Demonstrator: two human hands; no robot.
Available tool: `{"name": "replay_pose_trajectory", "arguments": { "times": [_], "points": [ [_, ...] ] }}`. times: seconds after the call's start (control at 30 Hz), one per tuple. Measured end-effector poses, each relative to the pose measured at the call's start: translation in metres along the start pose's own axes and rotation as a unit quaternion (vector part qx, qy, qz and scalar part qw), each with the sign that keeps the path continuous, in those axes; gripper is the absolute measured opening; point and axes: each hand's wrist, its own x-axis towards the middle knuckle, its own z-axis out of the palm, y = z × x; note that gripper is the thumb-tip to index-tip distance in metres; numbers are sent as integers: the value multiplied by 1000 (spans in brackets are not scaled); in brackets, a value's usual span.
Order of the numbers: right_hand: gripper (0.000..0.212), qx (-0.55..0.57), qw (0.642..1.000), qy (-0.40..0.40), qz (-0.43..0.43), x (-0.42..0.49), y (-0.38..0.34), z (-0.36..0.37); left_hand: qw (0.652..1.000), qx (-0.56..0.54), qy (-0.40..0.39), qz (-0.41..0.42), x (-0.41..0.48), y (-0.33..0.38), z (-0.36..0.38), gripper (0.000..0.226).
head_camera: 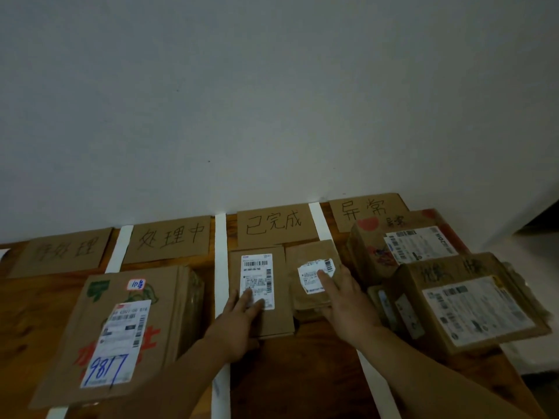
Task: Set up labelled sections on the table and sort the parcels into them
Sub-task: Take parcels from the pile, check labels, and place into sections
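White tape strips point(220, 264) divide the wooden table point(27, 306) into sections, each headed by a handwritten cardboard sign point(273, 225) against the wall. In the third section lie two small parcels. My left hand point(239, 320) rests flat with straight fingers on the left one, a flat box with a white shipping label point(257, 276). My right hand point(344, 300) lies on the right one, a brown padded parcel point(308, 261), its index finger on the torn label. A large box marked 9817 point(121, 334) sits in the second section.
Several parcels are stacked in the rightmost section, a big labelled box point(472, 303) in front and another point(402, 246) behind. The leftmost section holds only its sign point(63, 252). A pale wall rises behind the table, whose right edge drops off past the stack.
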Motion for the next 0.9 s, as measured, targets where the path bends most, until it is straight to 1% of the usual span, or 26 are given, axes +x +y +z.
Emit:
{"name": "replay_pose_trajectory", "arguments": {
  "times": [0.13,0.27,0.4,0.47,0.6,0.67,0.77,0.9],
  "points": [
    [81,8,1000,-27,1,4,-1,6,1000,6,0,-11,-2,-1,-2,86],
    [96,-20,998,-62,5,8,-6,-4,1000,-4,-7,-6,-2,-3,-7,89],
    [106,-51,997,-49,-27,13,-24,-26,997,-24,66,-17,-15,-7,-34,88],
    [101,-59,997,-24,-50,12,-41,-37,994,-35,102,-32,-30,-15,-51,84],
    [90,-59,993,4,-99,2,-90,-61,983,-58,170,-46,-69,-48,-77,80],
    [84,-58,991,10,-122,-9,-123,-70,980,-59,183,-59,-99,-71,-84,77],
    [78,-62,985,18,-161,-29,-184,-78,974,-40,202,-94,-154,-113,-88,77],
    [77,-66,973,39,-217,-54,-286,-71,956,-71,237,-156,-239,-190,-72,78]
  ]
}}
